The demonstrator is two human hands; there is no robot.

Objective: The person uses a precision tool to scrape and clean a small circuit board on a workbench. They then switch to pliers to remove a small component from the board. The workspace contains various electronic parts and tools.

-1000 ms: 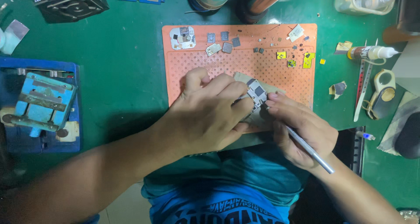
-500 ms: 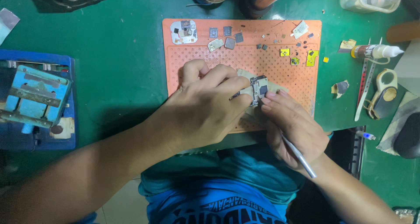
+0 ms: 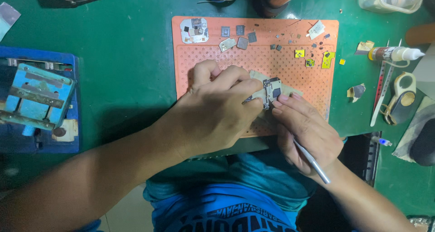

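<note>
While the left hand (image 3: pixel 217 112) lies curled over the middle of the orange perforated work mat (image 3: pixel 199 60), its fingers are drawn together and pinch the left edge of a small circuit board (image 3: pixel 272 89), which judged from the posture is being held steady on the mat rather than lifted. The board sits at the fingertips, just right of the knuckles, on a pale strip of paper or tape (image 3: pixel 258 78) that shows beyond the hand.

The right hand (image 3: pixel 308 130) meets the board from the near right. Its fingertips press against the board's near edge, and a slim metal tool (image 3: pixel 312 162) is gripped in the same hand, the shaft trailing back toward the wrist; the working tip is hidden under the fingers, so where it touches cannot be told. The board thus lies between both grips, touching each.

Along the far edge of the mat lie loose chips and metal shields (image 3: pixel 235 37) and small yellow parts (image 3: pixel 312 60), apparently set aside, well apart from the hands. A blue fixture (image 3: pixel 36 96) stands at the far left on the green table cover (image 3: pixel 122 55). A glue bottle (image 3: pixel 396 54) lies at the right.
</note>
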